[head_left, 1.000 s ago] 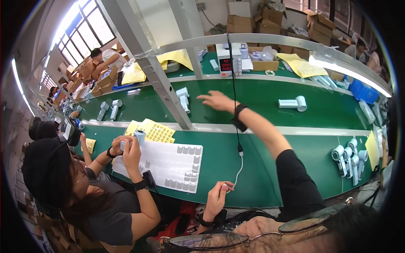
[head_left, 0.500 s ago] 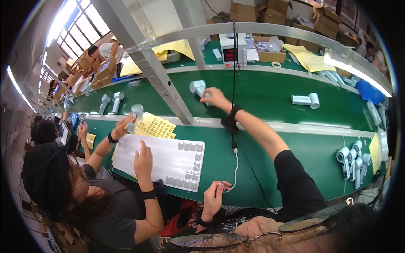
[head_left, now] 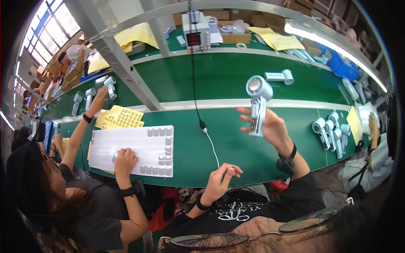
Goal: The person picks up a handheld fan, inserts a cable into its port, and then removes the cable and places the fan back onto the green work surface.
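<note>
In front of me on the right, my right hand (head_left: pixel 276 130) holds a pale blue handheld fan (head_left: pixel 258 111) by its handle. The fan stands upright, round head on top, clear of the table, with my fingers showing behind the handle. Near the table's front edge, my left hand (head_left: pixel 220 181) pinches the end of a white cable (head_left: pixel 212 145); a small white tip shows by the thumb. That cable joins a black cord (head_left: pixel 194 71) hanging from above. Another fan (head_left: pixel 279 76) lies on the green belt beyond the held one.
Several fans (head_left: pixel 333 130) lie grouped on the table at right. A co-worker at left has one hand on a white sticker sheet (head_left: pixel 126 147), the other reaching past a yellow sheet (head_left: pixel 122 117). A metal post (head_left: pixel 126 76) and a power supply (head_left: pixel 196 33) stand beyond.
My right hand has taken the fan off the belt and brought it nearer, upright. My view has swung right. The co-worker's left hand has come down onto the white sheet.
</note>
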`<state>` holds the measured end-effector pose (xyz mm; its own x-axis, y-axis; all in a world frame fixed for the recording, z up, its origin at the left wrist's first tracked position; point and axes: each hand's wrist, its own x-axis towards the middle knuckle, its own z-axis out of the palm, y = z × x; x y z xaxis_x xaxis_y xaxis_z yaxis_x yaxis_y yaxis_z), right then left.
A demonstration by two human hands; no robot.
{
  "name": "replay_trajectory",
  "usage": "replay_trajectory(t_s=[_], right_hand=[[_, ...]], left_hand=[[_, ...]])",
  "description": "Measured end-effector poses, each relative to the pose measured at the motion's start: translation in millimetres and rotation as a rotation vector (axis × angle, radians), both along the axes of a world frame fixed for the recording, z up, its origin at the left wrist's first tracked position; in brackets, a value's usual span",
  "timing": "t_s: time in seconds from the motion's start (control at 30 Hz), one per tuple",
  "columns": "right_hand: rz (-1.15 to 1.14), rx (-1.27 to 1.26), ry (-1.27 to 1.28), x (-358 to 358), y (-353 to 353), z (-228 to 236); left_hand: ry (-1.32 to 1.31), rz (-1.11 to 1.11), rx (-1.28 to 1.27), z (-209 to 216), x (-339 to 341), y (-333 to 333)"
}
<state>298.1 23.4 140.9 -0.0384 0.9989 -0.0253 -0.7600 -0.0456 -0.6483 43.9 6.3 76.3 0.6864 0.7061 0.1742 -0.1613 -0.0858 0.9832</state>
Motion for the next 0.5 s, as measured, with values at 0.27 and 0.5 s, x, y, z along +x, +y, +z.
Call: replay_trajectory(t_s=[0.27,0.5], right_hand=[[-0.318,0.041,0.084,-43,-60,-34],[-0.298,0.081,0.213,-53,-65,-40]], left_hand=[[-0.031,-0.174,-0.052,12,47,-27],[-0.031,-0.147,-0.072,15,52,-34]])
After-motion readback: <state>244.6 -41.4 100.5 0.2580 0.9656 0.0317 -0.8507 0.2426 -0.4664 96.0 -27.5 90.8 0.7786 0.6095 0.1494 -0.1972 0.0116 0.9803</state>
